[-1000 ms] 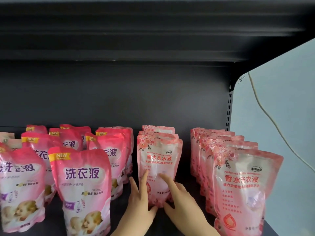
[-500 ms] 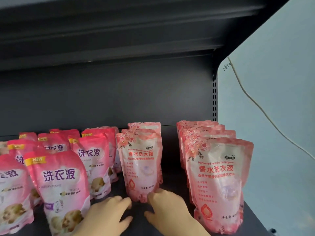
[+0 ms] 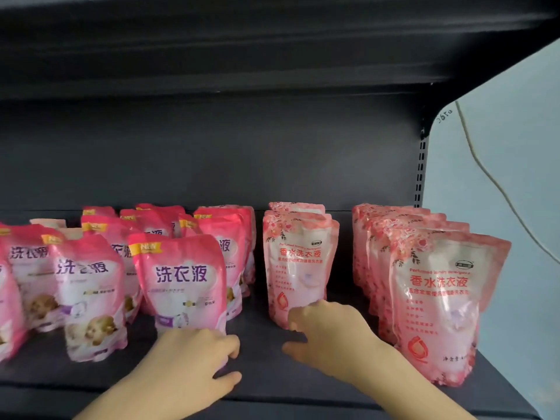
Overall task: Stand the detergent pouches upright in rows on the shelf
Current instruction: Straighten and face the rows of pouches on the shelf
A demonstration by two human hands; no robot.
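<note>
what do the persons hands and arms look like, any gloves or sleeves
The left hand and the right hand are both bare: no gloves, rings or other markings show. The left forearm and the right forearm are bare too down to the frame's lower edge, with no sleeve, cuff, watch or bracelet in view.

The left hand (image 3: 194, 356) reaches forward palm down, fingers curled under, thumb stretched out just behind them. The right hand (image 3: 330, 334) reaches forward too, fingers loosely bent, thumb splayed to their left.
</note>
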